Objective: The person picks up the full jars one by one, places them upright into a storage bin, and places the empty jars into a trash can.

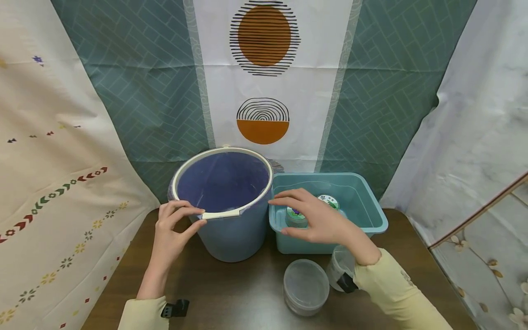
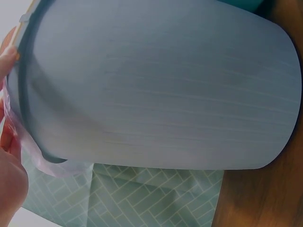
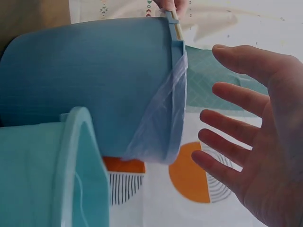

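A blue trash can (image 1: 235, 240) with a cream rim ring (image 1: 222, 214) stands on the table, lined with a thin translucent bag (image 3: 158, 118) that folds over its edge. My left hand (image 1: 171, 229) pinches the front left of the rim between thumb and fingers. Close to the can's right side, my right hand (image 1: 315, 220) hovers over a teal basin (image 1: 330, 181), fingers spread and holding nothing, as the right wrist view shows. Inside the basin are two round tubs with printed lids, a nearer tub (image 1: 296, 219) and a farther tub (image 1: 330, 200), both partly hidden by that hand.
In front of the basin, a clear round container (image 1: 306, 286) stands on the brown table (image 1: 231, 293). Beside it is another clear container (image 1: 341, 263), partly covered by the right forearm. Patterned cloth (image 1: 264, 82) hangs behind the can and basin.
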Demonstrator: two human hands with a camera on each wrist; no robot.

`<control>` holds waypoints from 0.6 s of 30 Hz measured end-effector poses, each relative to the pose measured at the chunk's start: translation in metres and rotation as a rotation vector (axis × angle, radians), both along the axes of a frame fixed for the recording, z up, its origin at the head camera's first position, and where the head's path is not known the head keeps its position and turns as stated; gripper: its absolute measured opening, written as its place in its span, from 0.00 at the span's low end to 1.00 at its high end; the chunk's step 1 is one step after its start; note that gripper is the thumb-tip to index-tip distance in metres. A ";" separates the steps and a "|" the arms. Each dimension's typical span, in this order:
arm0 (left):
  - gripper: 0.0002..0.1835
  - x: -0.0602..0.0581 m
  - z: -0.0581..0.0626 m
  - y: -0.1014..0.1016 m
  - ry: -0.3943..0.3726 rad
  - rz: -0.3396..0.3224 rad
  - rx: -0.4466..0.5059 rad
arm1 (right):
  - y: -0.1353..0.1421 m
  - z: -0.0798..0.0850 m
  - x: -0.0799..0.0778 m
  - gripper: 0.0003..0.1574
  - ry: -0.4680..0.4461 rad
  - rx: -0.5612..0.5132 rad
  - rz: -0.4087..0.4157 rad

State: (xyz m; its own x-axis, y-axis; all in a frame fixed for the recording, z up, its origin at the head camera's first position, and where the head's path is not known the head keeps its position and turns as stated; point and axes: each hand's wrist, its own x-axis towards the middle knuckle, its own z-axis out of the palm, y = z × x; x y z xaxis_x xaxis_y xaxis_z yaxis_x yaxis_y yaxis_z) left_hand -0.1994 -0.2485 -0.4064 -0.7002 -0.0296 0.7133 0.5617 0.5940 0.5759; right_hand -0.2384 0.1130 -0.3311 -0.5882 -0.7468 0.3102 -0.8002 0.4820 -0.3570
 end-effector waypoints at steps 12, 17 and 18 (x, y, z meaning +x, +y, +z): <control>0.19 0.001 -0.001 0.000 -0.013 0.007 0.014 | 0.047 -0.040 0.032 0.42 0.097 -0.017 -0.136; 0.19 0.001 -0.001 0.001 -0.017 0.002 0.016 | 0.068 -0.055 0.040 0.41 0.104 -0.039 -0.170; 0.19 0.001 -0.001 0.001 -0.015 0.002 0.015 | 0.071 -0.057 0.041 0.41 0.111 -0.043 -0.176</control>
State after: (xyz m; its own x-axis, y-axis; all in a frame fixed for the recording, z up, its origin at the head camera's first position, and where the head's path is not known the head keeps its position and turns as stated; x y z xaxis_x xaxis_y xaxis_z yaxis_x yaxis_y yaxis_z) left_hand -0.1985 -0.2475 -0.4071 -0.7107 -0.0417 0.7022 0.5520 0.5858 0.5934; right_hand -0.1970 0.1841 -0.3886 -0.6686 -0.6205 0.4099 -0.7408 0.6038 -0.2943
